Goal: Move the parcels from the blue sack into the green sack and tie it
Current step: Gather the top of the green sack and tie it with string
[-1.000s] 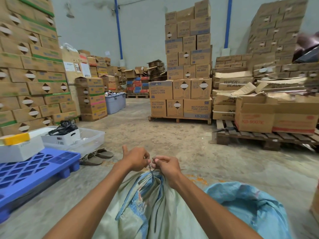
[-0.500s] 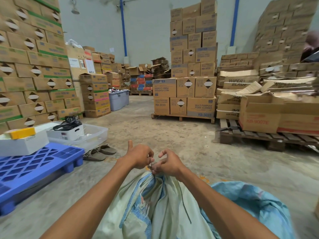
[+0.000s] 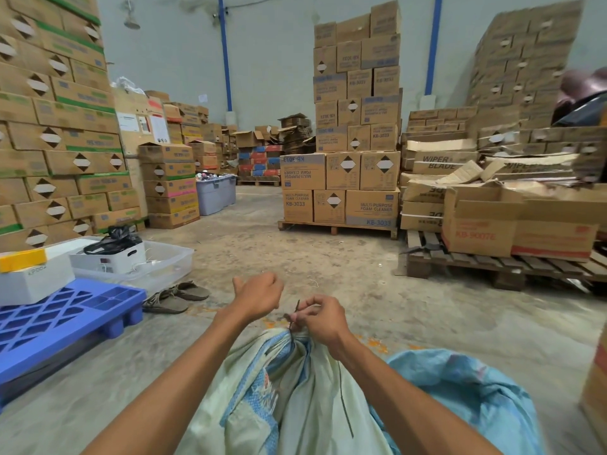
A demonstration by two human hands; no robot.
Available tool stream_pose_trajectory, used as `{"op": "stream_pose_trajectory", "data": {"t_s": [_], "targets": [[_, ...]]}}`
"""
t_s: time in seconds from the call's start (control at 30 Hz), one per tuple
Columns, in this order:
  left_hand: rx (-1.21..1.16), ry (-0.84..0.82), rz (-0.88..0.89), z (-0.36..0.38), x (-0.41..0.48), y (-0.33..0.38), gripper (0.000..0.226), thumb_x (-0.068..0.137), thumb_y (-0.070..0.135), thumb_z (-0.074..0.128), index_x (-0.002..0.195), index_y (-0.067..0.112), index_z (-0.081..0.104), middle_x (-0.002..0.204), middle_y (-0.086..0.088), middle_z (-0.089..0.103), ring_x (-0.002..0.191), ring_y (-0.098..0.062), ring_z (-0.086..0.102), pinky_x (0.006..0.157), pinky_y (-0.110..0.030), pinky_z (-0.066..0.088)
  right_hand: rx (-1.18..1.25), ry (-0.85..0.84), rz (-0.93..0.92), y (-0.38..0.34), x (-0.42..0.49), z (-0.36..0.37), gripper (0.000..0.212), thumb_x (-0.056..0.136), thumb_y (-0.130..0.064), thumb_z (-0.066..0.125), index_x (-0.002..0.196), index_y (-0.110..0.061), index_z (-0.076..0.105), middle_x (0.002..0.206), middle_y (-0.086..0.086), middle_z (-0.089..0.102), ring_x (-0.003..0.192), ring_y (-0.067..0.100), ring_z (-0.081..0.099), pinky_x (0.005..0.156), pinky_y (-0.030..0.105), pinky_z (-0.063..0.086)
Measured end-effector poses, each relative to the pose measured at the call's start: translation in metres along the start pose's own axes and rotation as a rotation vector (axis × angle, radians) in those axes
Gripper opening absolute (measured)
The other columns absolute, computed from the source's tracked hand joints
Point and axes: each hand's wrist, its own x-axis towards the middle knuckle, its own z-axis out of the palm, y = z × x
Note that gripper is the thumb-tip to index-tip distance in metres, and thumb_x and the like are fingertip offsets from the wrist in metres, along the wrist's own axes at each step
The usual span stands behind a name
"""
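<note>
The pale green woven sack (image 3: pixel 305 405), standing on the concrete floor (image 3: pixel 328 267) against the crumpled light blue woven sack (image 3: pixel 476 399), has its gathered neck wrapped by a thin dark tie (image 3: pixel 297 307) that the right hand (image 3: pixel 323 320) pinches, while the left hand (image 3: pixel 259 292) hovers beside, fingers curled, whether round anything unclear.

- Green sack (image 3: pixel 305 399): lower part cut off by the bottom edge; contents hidden by the gathered fabric.
- Blue sack (image 3: pixel 466 392): near side cut off by the bottom edge; interior not visible.
- Left hand (image 3: pixel 259 295): back faces the camera and the curled fingers hide the palm; a grip cannot be confirmed.
- Right hand (image 3: pixel 322 320): fingers cover part of the pinched cord (image 3: pixel 297 307) at the sack neck; knot state cannot be told.
- Blue pallet (image 3: pixel 49 326): cut off at the left edge.
- Dark object (image 3: pixel 584 96), upper right: blurred, unidentifiable.
</note>
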Motion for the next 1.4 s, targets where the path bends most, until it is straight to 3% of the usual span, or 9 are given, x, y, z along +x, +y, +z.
{"op": "stream_pose_trajectory", "data": {"t_s": [0.17, 0.3, 0.53, 0.77, 0.87, 0.93, 1.03, 1.27, 1.4], "targets": [[-0.39, -0.446, 0.016, 0.021, -0.004, -0.019, 0.013, 0.087, 0.009, 0.062, 0.086, 0.009, 0.075, 0.097, -0.01, 0.076, 0.092, -0.017, 0.067, 0.096, -0.041, 0.048, 0.128, 0.061, 0.059, 0.005, 0.01, -0.011, 0.014, 0.08, 0.007, 0.078, 0.089, 0.003, 0.069, 0.086, 0.025, 0.075, 0.067, 0.025, 0.071, 0.073, 0.033, 0.062], [-0.388, -0.464, 0.112, 0.041, -0.003, -0.025, 0.018, 0.084, 0.009, 0.073, 0.086, 0.026, 0.076, 0.086, -0.001, 0.075, 0.076, -0.003, 0.065, 0.074, -0.019, 0.05, 0.129, 0.03, 0.07, 0.009, 0.012, -0.021, 0.01, 0.083, 0.005, 0.076, 0.089, 0.004, 0.069, 0.081, 0.02, 0.073, 0.065, 0.022, 0.068, 0.068, 0.029, 0.059], [-0.384, -0.506, 0.161, 0.051, 0.005, -0.027, 0.004, 0.086, 0.024, 0.075, 0.089, 0.022, 0.077, 0.085, 0.0, 0.073, 0.077, -0.005, 0.063, 0.077, -0.022, 0.049, 0.039, -0.099, 0.076, 0.005, 0.013, -0.047, 0.022, 0.076, 0.009, 0.08, 0.095, 0.013, 0.07, 0.081, 0.025, 0.073, 0.069, 0.028, 0.073, 0.065, 0.026, 0.058], [-0.35, -0.574, 0.132, 0.057, 0.006, -0.018, 0.018, 0.092, 0.018, 0.069, 0.075, 0.025, 0.07, 0.081, 0.002, 0.066, 0.079, -0.007, 0.058, 0.077, -0.02, 0.046, -0.698, -0.187, -0.339, 0.0, 0.01, -0.052, 0.012, 0.075, -0.002, 0.081, 0.085, -0.005, 0.076, 0.076, 0.009, 0.077, 0.07, 0.01, 0.075, 0.069, 0.024, 0.062], [-0.318, -0.584, 0.095, 0.058, 0.009, -0.019, 0.019, 0.093, 0.022, 0.067, 0.076, 0.015, 0.073, 0.078, 0.002, 0.066, 0.079, -0.009, 0.058, 0.078, -0.024, 0.045, -1.003, -0.13, -0.588, 0.007, 0.009, -0.042, 0.008, 0.079, -0.006, 0.075, 0.087, -0.009, 0.074, 0.077, 0.01, 0.075, 0.069, 0.021, 0.072, 0.069, 0.036, 0.061], [-0.333, -0.591, 0.063, 0.057, 0.008, -0.014, 0.024, 0.094, 0.013, 0.061, 0.072, 0.011, 0.07, 0.073, 0.001, 0.063, 0.073, -0.01, 0.055, 0.071, -0.018, 0.045, -1.165, -0.091, -0.797, 0.014, 0.009, -0.037, 0.012, 0.072, 0.0, 0.074, 0.078, -0.008, 0.067, 0.062, 0.011, 0.067, 0.054, 0.029, 0.061, 0.059, 0.04, 0.057], [-0.356, -0.551, -0.037, 0.053, 0.005, -0.005, 0.019, 0.091, 0.012, 0.054, 0.083, 0.005, 0.069, 0.081, -0.004, 0.062, 0.072, -0.011, 0.051, 0.064, -0.019, 0.042, -1.255, -0.106, -1.037, 0.017, 0.004, -0.033, 0.043, 0.057, 0.005, 0.084, 0.079, -0.016, 0.054, 0.047, 0.0, 0.053, 0.043, 0.018, 0.032, 0.056, 0.027, 0.047], [-0.517, -0.543, -0.235, 0.054, 0.002, -0.006, 0.033, 0.095, 0.036, 0.052, 0.091, 0.012, 0.073, 0.087, 0.001, 0.069, 0.081, -0.014, 0.058, 0.076, -0.028, 0.045, -1.313, -0.081, -1.104, 0.018, -0.002, -0.034, 0.038, 0.059, -0.006, 0.089, 0.084, -0.015, 0.062, 0.056, -0.005, 0.061, 0.049, 0.014, 0.048, 0.059, 0.025, 0.041], [-0.582, -0.523, -0.337, 0.065, -0.002, -0.006, 0.022, 0.089, 0.027, 0.063, 0.093, 0.008, 0.074, 0.092, 0.0, 0.073, 0.087, -0.015, 0.062, 0.084, -0.03, 0.051, -1.324, -0.083, -1.077, 0.02, 0.004, -0.035, 0.032, 0.069, -0.011, 0.087, 0.075, -0.021, 0.058, 0.058, -0.007, 0.062, 0.053, 0.012, 0.047, 0.063, 0.025, 0.037]]}}
